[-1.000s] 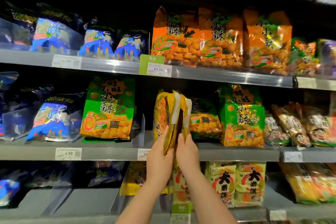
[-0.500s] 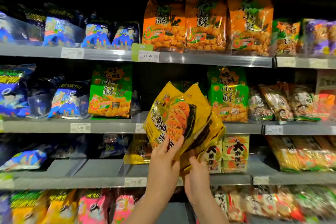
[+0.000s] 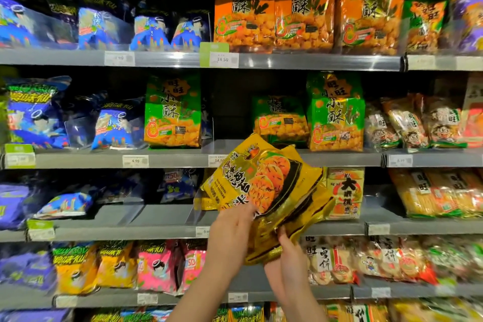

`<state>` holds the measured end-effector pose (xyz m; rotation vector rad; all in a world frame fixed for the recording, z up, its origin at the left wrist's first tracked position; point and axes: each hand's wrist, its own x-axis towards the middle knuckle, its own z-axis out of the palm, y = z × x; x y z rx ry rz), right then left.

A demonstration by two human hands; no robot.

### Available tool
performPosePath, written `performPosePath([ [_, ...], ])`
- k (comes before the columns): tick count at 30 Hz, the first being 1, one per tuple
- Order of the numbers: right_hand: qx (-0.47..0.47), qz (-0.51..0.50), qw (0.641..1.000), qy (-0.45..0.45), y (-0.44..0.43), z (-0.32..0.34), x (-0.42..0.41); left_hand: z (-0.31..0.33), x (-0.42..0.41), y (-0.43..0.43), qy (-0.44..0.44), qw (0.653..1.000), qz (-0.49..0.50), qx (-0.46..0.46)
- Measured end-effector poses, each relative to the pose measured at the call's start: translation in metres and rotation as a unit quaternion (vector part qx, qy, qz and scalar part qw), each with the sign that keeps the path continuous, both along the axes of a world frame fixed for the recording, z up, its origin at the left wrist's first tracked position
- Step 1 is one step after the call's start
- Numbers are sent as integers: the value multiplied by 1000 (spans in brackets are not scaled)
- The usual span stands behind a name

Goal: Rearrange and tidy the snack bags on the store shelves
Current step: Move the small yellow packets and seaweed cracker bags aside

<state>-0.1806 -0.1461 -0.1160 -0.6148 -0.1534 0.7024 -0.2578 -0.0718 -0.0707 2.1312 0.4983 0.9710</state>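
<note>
Since the stack of glossy yellow foil snack bags [image 3: 264, 191] has dropped from the grey metal middle shelf [image 3: 177, 161] and turned face-out, it seems bound for the lower shelf [image 3: 156, 231] at 6 o'clock. The left hand [image 3: 232, 225] and right hand [image 3: 292, 251] each keep a closed grip on its crinkly bottom edge.

grey shelves [image 3: 313, 61], snack bags [image 3: 172, 112] on em

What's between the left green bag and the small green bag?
Head view: a clear divider by the left green bag, then bare shelf to the small green bag.
</note>
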Motion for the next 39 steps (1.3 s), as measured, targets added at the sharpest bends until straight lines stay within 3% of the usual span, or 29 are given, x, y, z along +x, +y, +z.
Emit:
performPosePath([
  [3,15,13,1000,0,3,-3,-9,-4,-9,9,-33,996,78,9],
  [7,28,8,1000,3,13,-3,-24,-8,-21,14,4,996,85,17],
  [11,18,4,998,53,27,-7,-50,3,-46,34,115,979,157,64],
  [16,20,7,992,128,42,-25,-86,-6,-73,55,175,979,65,-87],
  [21,35,27,985,169,56,-40,-111,-29,-86,71,103,990,27,-91],
  [29,12,42,993,107,65,-61,-104,-43,-99,101,-79,983,46,-159],
  [31,7,53,994,96,63,-66,-97,-43,-94,106,-101,980,46,-165],
  [35,-40,56,994,80,57,-77,-67,-46,-87,133,-149,941,-18,-303],
  [39,-111,66,991,24,46,-84,-21,-57,-81,156,-142,940,-12,-309],
])
